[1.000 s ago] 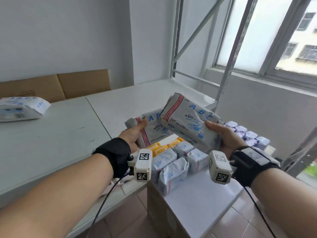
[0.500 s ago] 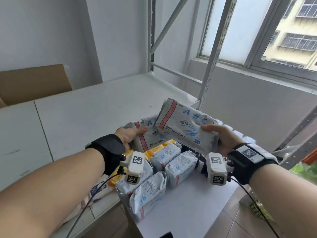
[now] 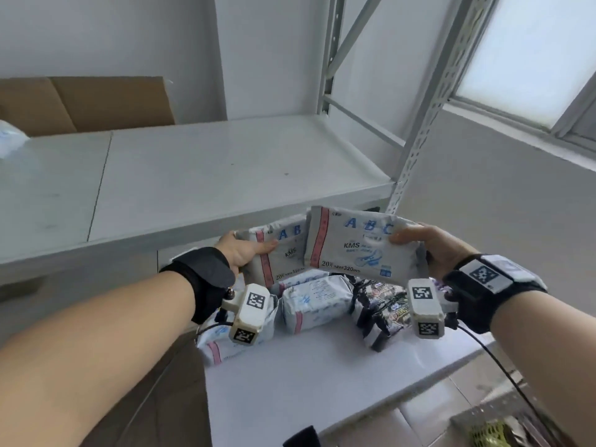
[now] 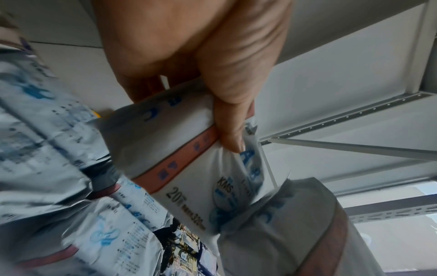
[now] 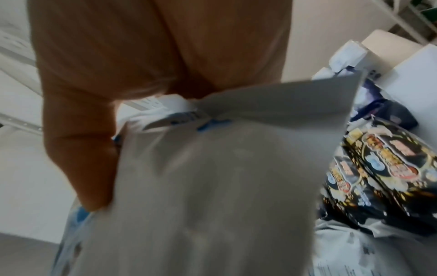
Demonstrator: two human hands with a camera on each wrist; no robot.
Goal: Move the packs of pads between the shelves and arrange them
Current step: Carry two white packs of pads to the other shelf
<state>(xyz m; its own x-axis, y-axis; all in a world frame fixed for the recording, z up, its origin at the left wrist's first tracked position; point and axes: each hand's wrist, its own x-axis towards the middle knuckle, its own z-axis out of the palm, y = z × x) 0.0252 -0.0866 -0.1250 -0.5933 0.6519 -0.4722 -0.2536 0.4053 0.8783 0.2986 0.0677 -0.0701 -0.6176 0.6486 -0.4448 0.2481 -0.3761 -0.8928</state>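
Two grey "ABC" packs of pads with a pink stripe are held side by side just in front of the white shelf board's (image 3: 225, 175) front edge. My left hand (image 3: 248, 250) grips the left pack (image 3: 285, 253) at its left end, thumb on top (image 4: 231, 130) and fingers underneath. My right hand (image 3: 416, 243) grips the right pack (image 3: 351, 246) at its right end; this pack overlaps the left one a little. In the right wrist view the right pack (image 5: 212, 186) is blurred and fills the frame below the hand (image 5: 141, 56).
Below the hands, several more grey packs (image 3: 316, 304) and dark printed packs (image 3: 383, 304) lie on a lower white surface (image 3: 322, 382). A perforated shelf upright (image 3: 416, 150) stands at the right. Flattened cardboard (image 3: 96, 104) leans on the wall; another pack (image 3: 9, 137) lies far left.
Both hands have kept hold of their packs. The pair now sits lower against the shelf's front edge, the right pack lies less tilted, and the view has turned to the left.
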